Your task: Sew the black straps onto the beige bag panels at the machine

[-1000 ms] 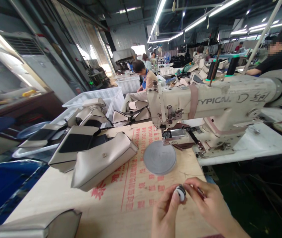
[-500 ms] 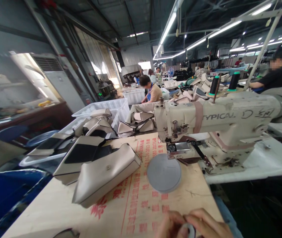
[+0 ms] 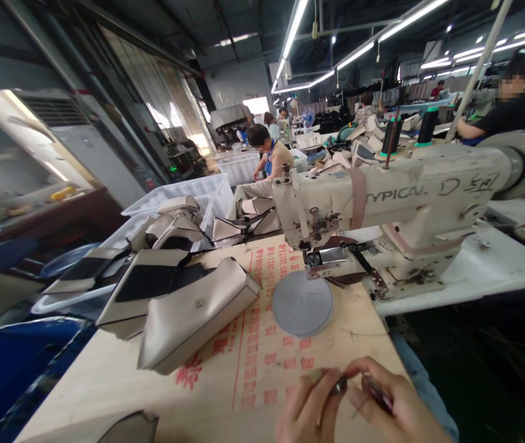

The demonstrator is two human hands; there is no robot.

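- Kept both hands low at the near edge of the plywood board [image 3: 105, 381], close together, with the work straight under the eyes.
- Pinched a small dark round piece [image 3: 338, 385] at the fingertips of the left hand [image 3: 308, 411], fingers curled in and thumb pressed to it. Held it just above the board rather than laid on it.
- Closed the right hand [image 3: 396, 415] loosely round a slender dark-red tool [image 3: 379, 394], tip turned left toward the round piece. Could not tell whether tip and piece touched.
- Left a flat grey disc [image 3: 302, 303] lying on the board just beyond the hands, near the needle end of the machine and probably within easy reach.
- Laid a beige bag [image 3: 197, 314] on its side left of the disc, partly over the board's red print, propped against a second bag [image 3: 146, 283] with a dark panel.
- Stood the sewing machine [image 3: 405, 197] on a white table [image 3: 484, 271] to the right, head reaching left over the board's far edge, so that stitching could be fed from the board.
- Set two dark thread cones [image 3: 390, 136] upright behind the machine.
- Heaped more bag parts [image 3: 174, 224] in and beside white crates [image 3: 183, 187], far left.
- Seated a co-worker [image 3: 271, 157] at a far bench, bent over; placed another person [image 3: 520, 114] at far right.
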